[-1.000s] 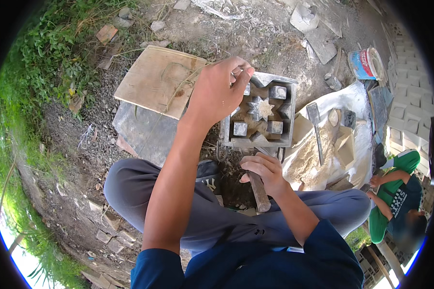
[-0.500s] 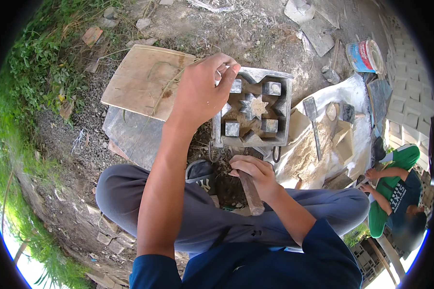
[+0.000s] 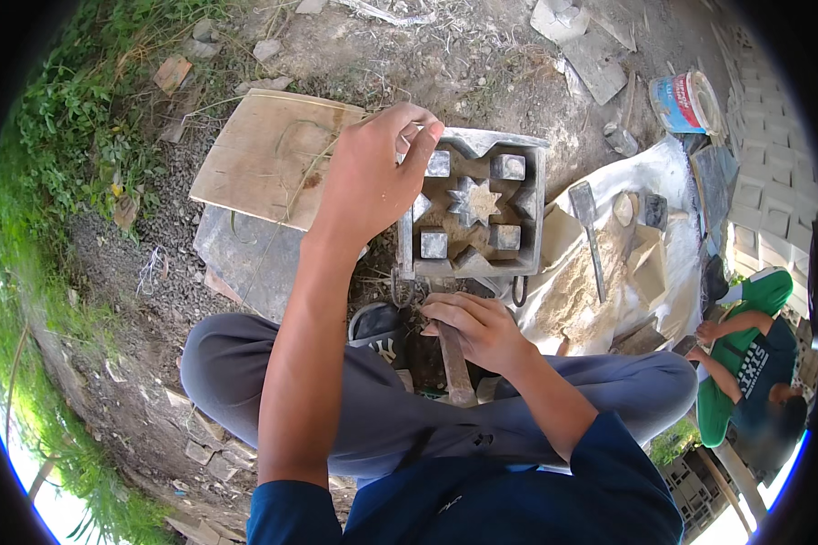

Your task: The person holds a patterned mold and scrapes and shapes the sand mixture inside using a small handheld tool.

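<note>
Mould (image 3: 471, 211): square grey metal form with star core, on the ground at 12 o'clock of the knees.
Left hand (image 3: 373, 177): fingers closed over the mould's 9 o'clock rim.
Right hand (image 3: 477, 327): fingers wrapped round a wooden handle (image 3: 455, 368).
Handling: likely heavy, rigid; best gripped by the rim walls.
Contents: sandy residue between cores.
Tin (image 3: 686, 102): at 2 o'clock, contents unclear.

A square grey mold (image 3: 472, 213) with a star in the middle lies flat on the dirt.
</note>
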`<action>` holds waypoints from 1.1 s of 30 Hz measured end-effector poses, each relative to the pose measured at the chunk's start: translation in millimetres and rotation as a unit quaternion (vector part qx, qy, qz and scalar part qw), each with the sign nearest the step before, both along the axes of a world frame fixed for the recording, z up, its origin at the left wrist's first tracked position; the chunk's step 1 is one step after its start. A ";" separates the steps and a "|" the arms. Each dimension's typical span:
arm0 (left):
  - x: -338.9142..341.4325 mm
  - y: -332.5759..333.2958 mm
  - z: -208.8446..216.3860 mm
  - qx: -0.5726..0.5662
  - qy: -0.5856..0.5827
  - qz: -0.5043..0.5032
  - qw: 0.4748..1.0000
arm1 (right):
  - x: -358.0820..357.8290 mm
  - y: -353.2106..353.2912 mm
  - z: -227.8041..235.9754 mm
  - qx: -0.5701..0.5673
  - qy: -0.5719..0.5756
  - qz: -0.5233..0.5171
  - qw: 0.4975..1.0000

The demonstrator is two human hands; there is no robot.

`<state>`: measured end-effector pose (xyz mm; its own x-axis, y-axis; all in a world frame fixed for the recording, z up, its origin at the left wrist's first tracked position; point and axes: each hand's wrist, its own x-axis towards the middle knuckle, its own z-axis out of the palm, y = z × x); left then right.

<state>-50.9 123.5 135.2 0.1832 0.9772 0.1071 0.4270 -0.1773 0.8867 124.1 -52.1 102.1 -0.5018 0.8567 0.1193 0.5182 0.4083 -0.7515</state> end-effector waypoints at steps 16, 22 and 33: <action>-3.5 -2.6 2.5 0.013 -0.015 0.000 1.000 | 1.4 11.9 -13.8 -0.040 0.093 -0.088 0.991; -1.2 -3.0 5.6 -0.011 0.018 -0.015 1.000 | 8.0 15.0 -24.3 -0.027 0.052 -0.061 0.996; -3.7 -3.6 2.1 0.036 0.030 -0.006 0.999 | 2.3 11.1 -17.4 0.013 0.124 -0.074 0.989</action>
